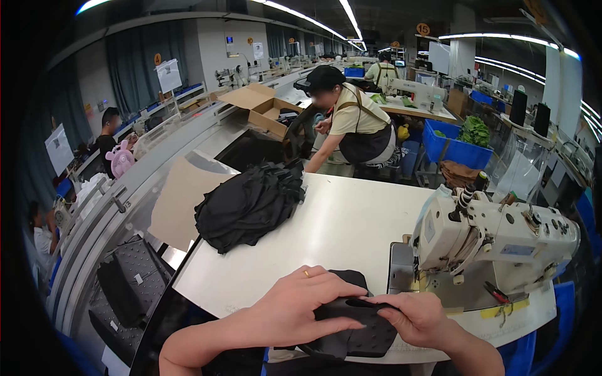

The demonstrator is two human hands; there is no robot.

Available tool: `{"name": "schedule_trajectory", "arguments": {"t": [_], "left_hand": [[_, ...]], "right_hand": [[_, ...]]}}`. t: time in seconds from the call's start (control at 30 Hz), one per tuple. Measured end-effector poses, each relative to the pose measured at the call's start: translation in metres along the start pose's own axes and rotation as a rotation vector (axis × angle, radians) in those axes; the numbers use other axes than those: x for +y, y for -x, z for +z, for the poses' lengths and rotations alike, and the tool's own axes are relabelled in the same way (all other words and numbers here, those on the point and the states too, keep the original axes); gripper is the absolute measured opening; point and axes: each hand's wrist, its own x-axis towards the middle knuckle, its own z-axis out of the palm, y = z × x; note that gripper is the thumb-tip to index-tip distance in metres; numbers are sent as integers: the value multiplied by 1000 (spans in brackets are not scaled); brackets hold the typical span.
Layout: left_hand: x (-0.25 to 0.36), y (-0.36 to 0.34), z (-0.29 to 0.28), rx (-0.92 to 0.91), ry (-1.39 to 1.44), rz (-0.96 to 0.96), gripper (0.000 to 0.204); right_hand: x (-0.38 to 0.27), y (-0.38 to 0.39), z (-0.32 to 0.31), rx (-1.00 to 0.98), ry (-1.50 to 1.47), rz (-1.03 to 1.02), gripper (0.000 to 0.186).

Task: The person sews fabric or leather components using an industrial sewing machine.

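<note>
A black fabric piece (351,329) with a dotted surface lies at the table's front edge, folded over along its upper side. My left hand (301,304), a ring on one finger, grips the cloth between thumb and fingers from the left. From the right, my right hand (414,316) pinches the folded edge between thumb and fingers. Right of the hands stands a white sewing machine (501,232), its metal plate (401,269) just beyond my fingers. A heap of black fabric pieces (251,203) rests on the white table (351,213) farther left.
Small red-handled snips (495,292) lie at the machine's base. Beyond the table a co-worker (351,119) bends over, one arm reaching toward the black heap. An open cardboard box (269,113) and a blue crate (454,147) stand farther back. More black pieces (119,288) lie lower left.
</note>
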Motion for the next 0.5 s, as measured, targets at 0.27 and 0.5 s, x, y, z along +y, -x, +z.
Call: {"name": "schedule_trajectory", "arguments": {"t": [0.27, 0.5], "left_hand": [[-4, -19, 10, 140, -294, 326, 22], [-8, -9, 43, 78, 229, 8, 31]], "right_hand": [[9, -6, -10, 258, 298, -360, 27], [14, 10, -11, 158, 374, -230, 22]]}}
